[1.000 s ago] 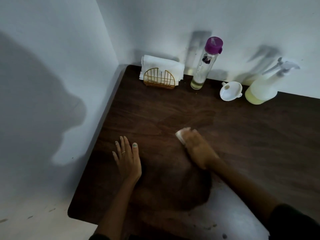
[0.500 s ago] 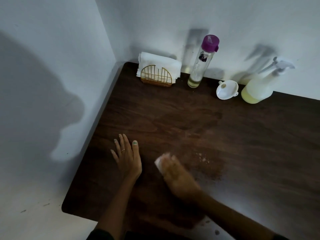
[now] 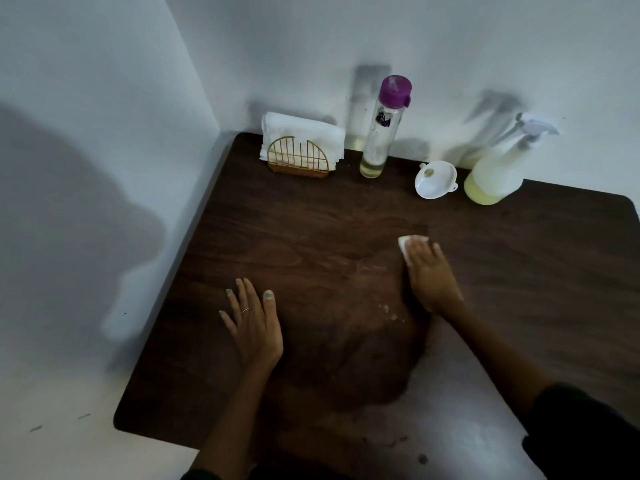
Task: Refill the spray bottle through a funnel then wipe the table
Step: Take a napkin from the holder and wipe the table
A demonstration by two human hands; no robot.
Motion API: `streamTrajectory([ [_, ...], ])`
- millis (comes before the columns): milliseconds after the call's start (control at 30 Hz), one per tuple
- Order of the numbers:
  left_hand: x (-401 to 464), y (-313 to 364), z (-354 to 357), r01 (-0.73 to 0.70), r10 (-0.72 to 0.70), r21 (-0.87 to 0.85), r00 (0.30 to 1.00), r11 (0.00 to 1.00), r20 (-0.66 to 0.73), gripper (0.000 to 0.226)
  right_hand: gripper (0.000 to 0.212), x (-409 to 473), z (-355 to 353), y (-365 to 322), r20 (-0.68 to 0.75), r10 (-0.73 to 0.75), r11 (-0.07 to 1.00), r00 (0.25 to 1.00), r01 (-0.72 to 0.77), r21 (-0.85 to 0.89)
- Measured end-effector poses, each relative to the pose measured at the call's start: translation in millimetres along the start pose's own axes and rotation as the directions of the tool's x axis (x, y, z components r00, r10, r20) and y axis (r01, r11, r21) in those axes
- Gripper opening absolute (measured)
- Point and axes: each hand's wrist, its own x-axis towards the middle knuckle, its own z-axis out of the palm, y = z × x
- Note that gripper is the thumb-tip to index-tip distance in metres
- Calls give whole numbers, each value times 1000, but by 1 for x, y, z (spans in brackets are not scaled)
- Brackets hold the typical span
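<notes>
Spray bottle (image 3: 495, 174) stands against the back wall, pale yellow liquid in its lower part. I take it as my landmark: the white funnel (image 3: 435, 179) lies just left of it, mouth tipped toward me, then further left the purple-capped clear bottle (image 3: 381, 129) and the gold wire holder of white napkins (image 3: 300, 147). Well in front of the spray bottle, my right hand (image 3: 429, 271) presses a white tissue (image 3: 406, 244) onto the dark tabletop (image 3: 554, 271), fingers laid over it. My left hand (image 3: 252, 323), further left again, rests flat, fingers straight and spread, holding nothing.
</notes>
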Motion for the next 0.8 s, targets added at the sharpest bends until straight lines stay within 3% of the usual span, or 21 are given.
streamTrajectory([
  [67,-3,-1,1,-17,17,38,1000,999,8,65,52,6,2,8,2,167,985,986,-167,29],
  [167,-5,0,1,-6,6,23,1000,1000,24,56,50,4,6,-16,-21,254,965,967,-252,67],
  [233,-7,4,-3,7,-6,-25,1000,1000,19,56,54,-13,14,-42,-76,134,989,988,-129,71],
  [333,-8,7,-7,8,-7,-77,1000,997,18,57,50,-62,28,-87,-88,-180,977,980,188,104],
  [467,-8,7,-6,2,-1,-98,1000,995,10,57,44,-130,42,-126,7,-555,828,832,551,106],
  [567,-9,9,-8,10,-8,-116,1000,993,17,59,47,-144,28,-131,98,-551,834,829,550,41],
  [600,-10,10,-9,14,-12,-131,1000,991,16,60,47,-143,19,-131,98,-529,843,843,508,175],
  [633,-12,11,-9,14,-15,-156,1000,988,-1,63,46,-140,3,-132,111,-493,810,863,409,419],
  [700,-18,15,-10,15,-32,-222,997,975,-73,66,37,-132,-18,-135,165,-277,572,947,25,820],
  [733,-21,18,-11,18,-48,-257,993,966,-110,59,33,-126,-21,-136,257,-116,360,959,-200,911],
  [800,-27,26,-13,13,-57,-301,989,954,-138,39,26,-108,-21,-135,508,158,-140,847,-490,860],
])
